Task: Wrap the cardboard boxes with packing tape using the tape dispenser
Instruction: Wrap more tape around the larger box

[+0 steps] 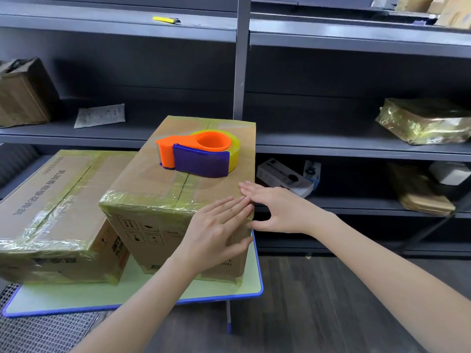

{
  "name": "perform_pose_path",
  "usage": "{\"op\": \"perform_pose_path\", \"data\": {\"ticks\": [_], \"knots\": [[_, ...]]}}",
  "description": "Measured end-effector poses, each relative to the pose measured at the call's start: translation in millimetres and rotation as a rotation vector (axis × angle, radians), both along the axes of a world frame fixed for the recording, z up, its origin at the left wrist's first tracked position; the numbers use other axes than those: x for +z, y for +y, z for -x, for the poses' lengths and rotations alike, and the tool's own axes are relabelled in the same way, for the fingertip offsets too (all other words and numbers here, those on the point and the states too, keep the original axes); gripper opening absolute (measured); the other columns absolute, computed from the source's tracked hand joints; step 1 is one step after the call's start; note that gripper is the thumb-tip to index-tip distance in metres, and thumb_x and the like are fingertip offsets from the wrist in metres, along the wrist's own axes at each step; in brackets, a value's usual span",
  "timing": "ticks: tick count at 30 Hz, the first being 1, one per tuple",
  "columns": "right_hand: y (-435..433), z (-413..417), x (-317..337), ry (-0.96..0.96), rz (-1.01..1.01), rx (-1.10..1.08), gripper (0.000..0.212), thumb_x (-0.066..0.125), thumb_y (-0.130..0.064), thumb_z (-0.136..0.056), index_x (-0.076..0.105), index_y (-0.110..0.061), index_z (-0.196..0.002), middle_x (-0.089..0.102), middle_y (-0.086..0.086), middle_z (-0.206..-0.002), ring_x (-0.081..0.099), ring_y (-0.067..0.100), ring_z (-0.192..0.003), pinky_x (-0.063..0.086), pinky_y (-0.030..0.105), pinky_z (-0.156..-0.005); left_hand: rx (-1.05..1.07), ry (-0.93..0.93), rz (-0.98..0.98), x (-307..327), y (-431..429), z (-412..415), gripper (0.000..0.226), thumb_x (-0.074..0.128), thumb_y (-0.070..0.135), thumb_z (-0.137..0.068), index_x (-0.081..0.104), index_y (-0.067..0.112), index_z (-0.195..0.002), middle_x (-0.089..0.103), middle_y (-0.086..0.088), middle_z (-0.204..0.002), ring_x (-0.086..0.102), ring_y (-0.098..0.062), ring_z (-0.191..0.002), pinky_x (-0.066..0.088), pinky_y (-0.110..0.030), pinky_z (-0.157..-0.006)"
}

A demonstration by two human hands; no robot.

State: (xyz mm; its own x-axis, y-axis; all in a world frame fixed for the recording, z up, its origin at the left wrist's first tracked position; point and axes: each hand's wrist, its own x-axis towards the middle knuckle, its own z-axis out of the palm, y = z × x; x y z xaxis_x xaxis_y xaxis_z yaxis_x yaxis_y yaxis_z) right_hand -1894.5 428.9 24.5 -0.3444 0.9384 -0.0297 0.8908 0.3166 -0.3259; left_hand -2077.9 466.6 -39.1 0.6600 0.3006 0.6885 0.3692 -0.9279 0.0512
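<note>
**A:** How should this corner be finished well?

**B:** Steady the box [153, 184] and rub the tape [142, 203] flat over the edge, working outward so no bubbles get trapped. The dispenser [201, 154] sits on the box top, just beyond both hands.

**A:** And the hands?

**B:** Neither grips anything. The left hand [216, 230] lies flat on the front face, fingers straight and together. The right hand [270, 207], fingers also straight, touches the top edge just beside it.
</note>
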Motion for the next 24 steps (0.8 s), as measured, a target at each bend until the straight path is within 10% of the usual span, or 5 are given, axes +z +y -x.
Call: {"op": "perform_pose_path", "data": {"ticks": [16, 24], "knots": [[-6.8, -0.3, -2.2, 0.009, 0.041, -0.028, 0.069, 0.05, -0.038, -0.095, 0.017, -0.013, -0.15, 0.011, -0.005, -0.157, -0.002, -0.011, -0.135, 0.011, 0.021, -0.117, -0.039, 0.037, -0.067, -6.0, 11.6, -2.1, 0.03, 0.054, 0.009, -0.089, 0.066, 0.005, -0.116, 0.062, -0.008, -0.123, 0.056, -0.016, -0.118, 0.042, -0.031, -0.103], [-4.4, 16.2, -0.6, -0.085, -0.051, -0.096, 0.069, 0.051, -0.037, -0.095, 0.02, -0.011, -0.15, 0.014, 0.0, -0.158, 0.007, 0.006, -0.145, 0.003, 0.014, -0.112, -0.04, 0.132, 0.234, 21.5, 7.0, 17.9, 0.04, 0.042, 0.024, -0.094, 0.061, 0.008, -0.125, 0.057, -0.005, -0.131, 0.051, -0.014, -0.124, 0.037, -0.031, -0.108]]}}
